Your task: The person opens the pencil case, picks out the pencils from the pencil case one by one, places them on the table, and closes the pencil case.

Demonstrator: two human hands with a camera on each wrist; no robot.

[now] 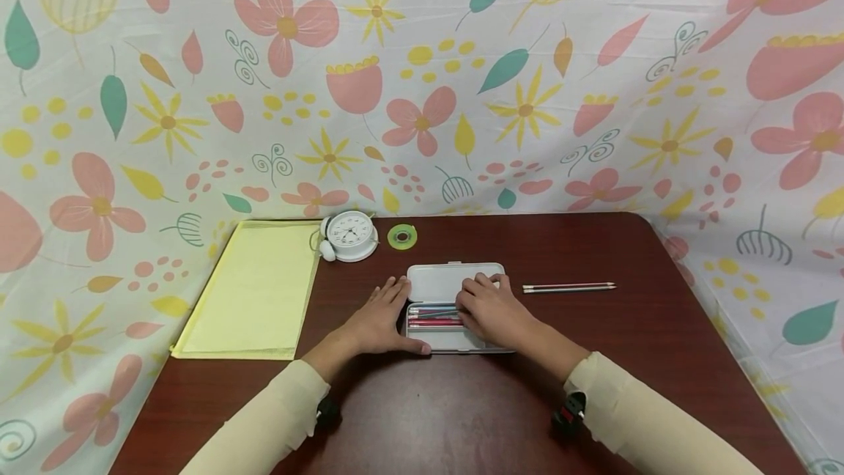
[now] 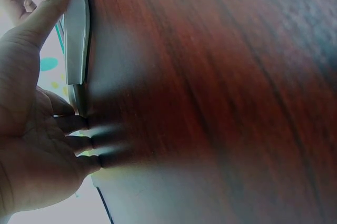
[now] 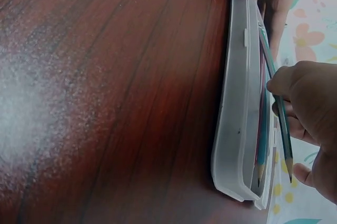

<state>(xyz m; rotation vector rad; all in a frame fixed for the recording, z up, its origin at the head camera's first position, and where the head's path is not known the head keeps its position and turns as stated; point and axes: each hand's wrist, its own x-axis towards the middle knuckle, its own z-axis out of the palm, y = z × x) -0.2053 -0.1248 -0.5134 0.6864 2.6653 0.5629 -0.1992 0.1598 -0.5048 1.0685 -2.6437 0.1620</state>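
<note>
A white pencil case (image 1: 455,350) lies on the table with its lid (image 1: 431,283) folded back. Several pencils (image 1: 435,323), red and blue-green among them, lie inside. My left hand (image 1: 376,325) spans the case's left end, fingers extended, with the thumb touching the front wall in the left wrist view. Over the right half of the case, my right hand (image 1: 497,314) pinches a dark green pencil (image 3: 270,60). In the right wrist view that pencil is tilted above the others, its sharpened tip near my fingers. Part of the case is hidden under my right hand in the head view.
Two pencils (image 1: 567,288) lie side by side right of the case. A roll of green tape (image 1: 394,244) and a white alarm clock (image 1: 352,234) are behind it. A yellow zip pouch (image 1: 250,292) lies at the left. Floral cloth (image 1: 422,123) hangs behind the table.
</note>
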